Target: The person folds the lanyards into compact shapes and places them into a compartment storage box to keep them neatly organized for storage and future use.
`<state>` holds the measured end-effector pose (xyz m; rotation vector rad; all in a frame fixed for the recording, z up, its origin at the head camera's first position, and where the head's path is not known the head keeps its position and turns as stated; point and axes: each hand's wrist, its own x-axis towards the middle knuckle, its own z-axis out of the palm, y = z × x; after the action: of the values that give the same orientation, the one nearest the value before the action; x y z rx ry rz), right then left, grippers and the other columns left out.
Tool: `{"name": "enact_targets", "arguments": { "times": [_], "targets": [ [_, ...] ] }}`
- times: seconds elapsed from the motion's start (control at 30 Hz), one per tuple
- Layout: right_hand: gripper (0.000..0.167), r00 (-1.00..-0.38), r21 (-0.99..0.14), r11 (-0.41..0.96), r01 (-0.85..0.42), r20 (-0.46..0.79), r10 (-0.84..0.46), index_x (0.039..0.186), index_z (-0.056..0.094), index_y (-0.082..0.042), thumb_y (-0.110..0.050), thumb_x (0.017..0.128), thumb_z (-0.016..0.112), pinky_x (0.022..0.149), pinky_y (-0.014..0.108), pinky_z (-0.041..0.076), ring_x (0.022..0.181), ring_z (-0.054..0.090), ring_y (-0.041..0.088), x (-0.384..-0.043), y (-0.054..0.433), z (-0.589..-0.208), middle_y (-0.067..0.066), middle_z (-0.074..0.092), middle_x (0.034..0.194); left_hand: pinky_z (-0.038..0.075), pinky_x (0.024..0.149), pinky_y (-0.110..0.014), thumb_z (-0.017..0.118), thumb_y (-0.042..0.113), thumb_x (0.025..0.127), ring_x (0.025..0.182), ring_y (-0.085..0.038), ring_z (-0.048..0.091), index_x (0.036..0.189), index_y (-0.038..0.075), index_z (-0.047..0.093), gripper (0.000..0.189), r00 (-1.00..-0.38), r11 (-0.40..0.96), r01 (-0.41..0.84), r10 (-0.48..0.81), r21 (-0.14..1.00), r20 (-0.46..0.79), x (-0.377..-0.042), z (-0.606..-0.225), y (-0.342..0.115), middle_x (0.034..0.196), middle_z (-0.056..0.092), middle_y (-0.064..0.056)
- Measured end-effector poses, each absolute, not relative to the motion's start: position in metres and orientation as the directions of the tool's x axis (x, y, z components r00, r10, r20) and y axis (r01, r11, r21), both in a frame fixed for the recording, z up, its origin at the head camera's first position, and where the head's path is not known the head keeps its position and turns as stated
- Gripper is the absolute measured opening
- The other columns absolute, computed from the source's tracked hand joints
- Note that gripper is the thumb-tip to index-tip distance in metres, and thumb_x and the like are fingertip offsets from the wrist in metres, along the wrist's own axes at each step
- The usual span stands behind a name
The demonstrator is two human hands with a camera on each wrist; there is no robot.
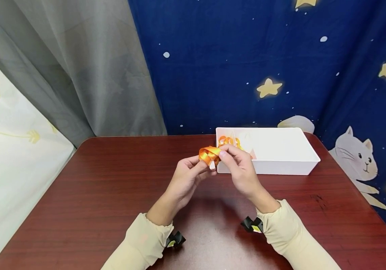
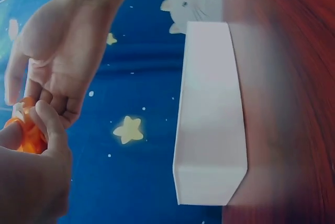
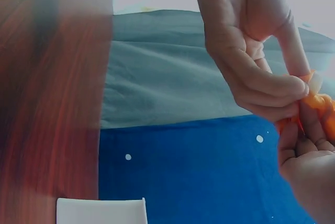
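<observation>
A coiled glossy orange ribbon (image 1: 208, 151) is held above the table, in front of the white box. A small white piece (image 1: 212, 165) shows at its lower side; its kind cannot be made out. My left hand (image 1: 185, 177) grips the coil from the left between thumb and fingers. From the right, my right hand (image 1: 241, 171) pinches the coil's edge with thumb and forefinger. The left wrist view has the orange ribbon (image 2: 34, 139) at the lower left, partly hidden by fingers. In the right wrist view, the ribbon (image 3: 328, 113) is cut off by the right edge.
The white box (image 1: 267, 168) stands at the table's back right. Orange and yellow ribbon loops (image 1: 226, 140) lie at its left end, partly behind my right hand. Beyond the dark red table (image 1: 118, 187) hang a grey curtain (image 1: 112, 75) and a blue star-patterned cloth (image 1: 213, 75).
</observation>
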<state>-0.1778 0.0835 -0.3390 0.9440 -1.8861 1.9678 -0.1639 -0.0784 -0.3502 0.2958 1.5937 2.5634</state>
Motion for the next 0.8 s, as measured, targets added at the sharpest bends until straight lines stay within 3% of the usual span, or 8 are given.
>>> {"name": "enact_targets", "arguments": {
  "times": [0.1, 0.33, 0.6, 0.8],
  "targets": [
    [0.017, -0.757, -0.796, -0.090, -0.598, 0.598, -0.264, 0.100, 0.063, 0.010, 0.001, 0.101, 0.048, 0.081, 0.024, 0.047, 0.089, 0.056, 0.016, -0.178, 0.084, -0.338, 0.008, 0.063, 0.091, 0.057, 0.080, -0.028, 0.054, -0.004, 0.095, 0.083, -0.014, 0.067, 0.127, -0.017, 0.054, 0.034, -0.974, -0.479, -0.043, 0.217, 0.877, 0.071, -0.165, -0.350, -0.080, 0.100, 0.070, -0.006],
    [0.014, -0.782, -0.830, -0.037, -0.556, 0.538, -0.314, 0.107, 0.067, 0.007, 0.001, 0.098, 0.057, 0.086, 0.023, 0.050, 0.096, 0.060, 0.016, -0.176, 0.087, -0.333, 0.015, 0.067, 0.100, 0.057, 0.080, -0.028, 0.050, -0.006, 0.097, 0.082, -0.015, 0.068, 0.124, -0.014, 0.056, 0.029, -0.965, -0.491, -0.109, 0.260, 0.864, 0.026, -0.169, -0.352, -0.088, 0.097, 0.070, -0.005],
    [0.018, -0.787, -0.831, -0.029, -0.556, 0.537, -0.306, 0.111, 0.064, 0.005, 0.005, 0.093, 0.064, 0.073, 0.020, 0.049, 0.090, 0.064, 0.013, -0.175, 0.088, -0.328, 0.018, 0.072, 0.099, 0.056, 0.076, -0.025, 0.048, -0.009, 0.095, 0.079, -0.014, 0.066, 0.099, 0.005, 0.070, 0.026, -0.950, -0.501, -0.141, 0.311, 0.854, 0.026, -0.173, -0.350, -0.095, 0.092, 0.069, -0.005],
    [0.025, -0.822, -0.854, -0.023, -0.519, 0.506, -0.260, 0.113, 0.062, 0.005, 0.006, 0.089, 0.069, 0.064, 0.017, 0.046, 0.079, 0.063, 0.011, -0.171, 0.084, -0.323, 0.020, 0.073, 0.095, 0.056, 0.078, -0.026, 0.046, -0.010, 0.094, 0.079, -0.012, 0.067, 0.097, 0.008, 0.070, 0.031, -0.933, -0.497, -0.138, 0.356, 0.857, 0.055, -0.174, -0.349, -0.098, 0.092, 0.070, -0.003]
  ]
}}
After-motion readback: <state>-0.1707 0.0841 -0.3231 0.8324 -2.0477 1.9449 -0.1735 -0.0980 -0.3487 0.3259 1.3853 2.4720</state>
